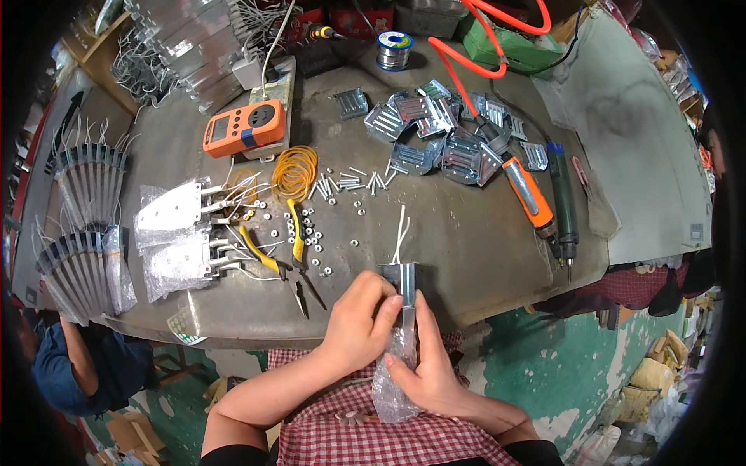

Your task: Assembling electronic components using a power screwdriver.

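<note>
Our left hand and right hand both grip a metal part, its lower end seemingly inside clear wrap; pliers lie left, apart.

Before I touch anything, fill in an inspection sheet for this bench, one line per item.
Surface: table grey-brown, stained and scuffed.
Job's things: metal part, its lower end in clear wrap, white wires at the far end.
Clutter: pliers lying open; loose screws; piled brackets; orange meter; solder spool; orange driver and green driver at the right.
Hands: left hand and right hand both closed around the wrapped part.
Cables: orange hose looped at the back; white cord beyond the meter.
Surroundings: green floor, paint worn; another person's blue sleeve at lower left.
</note>
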{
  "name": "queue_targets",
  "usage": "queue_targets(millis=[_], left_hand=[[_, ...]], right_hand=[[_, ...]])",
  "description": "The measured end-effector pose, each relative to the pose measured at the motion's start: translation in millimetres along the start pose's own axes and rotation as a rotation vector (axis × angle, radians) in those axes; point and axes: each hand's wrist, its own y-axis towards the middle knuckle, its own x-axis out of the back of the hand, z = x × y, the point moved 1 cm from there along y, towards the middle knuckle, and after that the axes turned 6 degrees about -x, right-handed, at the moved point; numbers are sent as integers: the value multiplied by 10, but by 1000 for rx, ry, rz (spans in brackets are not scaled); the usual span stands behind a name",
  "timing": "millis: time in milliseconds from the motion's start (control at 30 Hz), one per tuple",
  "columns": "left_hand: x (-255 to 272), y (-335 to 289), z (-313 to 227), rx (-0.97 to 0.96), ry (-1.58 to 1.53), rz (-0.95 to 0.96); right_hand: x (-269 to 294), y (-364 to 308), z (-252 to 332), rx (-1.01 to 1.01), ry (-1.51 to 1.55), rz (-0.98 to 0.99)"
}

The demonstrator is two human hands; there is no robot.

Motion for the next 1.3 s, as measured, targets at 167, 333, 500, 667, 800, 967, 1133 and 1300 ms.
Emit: queue_targets(millis=[167,333,500,667,800,967,1133,1300], left_hand=[[61,-129,150,44,-71,-46],[27,-118,131,-10,-61,-79],[51,-109,131,37,-104,-41],[68,-107,127,32,-84,-2],[80,-59,124,21,-77,42],[77,-78,119,5,-52,25],[72,-83,101,10,-37,19],[71,-71,117,1,-49,27]], right_hand=[[1085,595,-17,172,-425,-524],[2025,1016,-184,25,-1070,-583],[2052,892,-267,-214,-88,-353],[1371,595,-300,-36,1008,-216],[1039,495,-506,76,1206,50],[919,490,-467,258,1500,-21],[876,451,-379,270,1455,-121],[820,461,-357,243,1413,-119]])
